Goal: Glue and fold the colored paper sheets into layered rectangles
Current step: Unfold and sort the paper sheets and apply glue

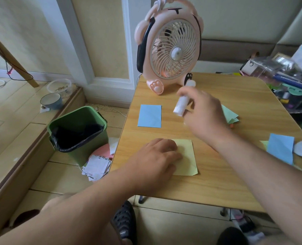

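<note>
The left hand (157,154) lies flat, palm down and holding nothing, pressing the left part of the yellow-green sheet (185,157) against the wooden table (217,183). The right hand (205,112) is raised above the table, fingers curled around a white glue stick (180,105). A folded blue sheet (149,116) lies beyond, near the pink fan (169,48); another blue sheet (280,147) lies at the right edge.
</note>
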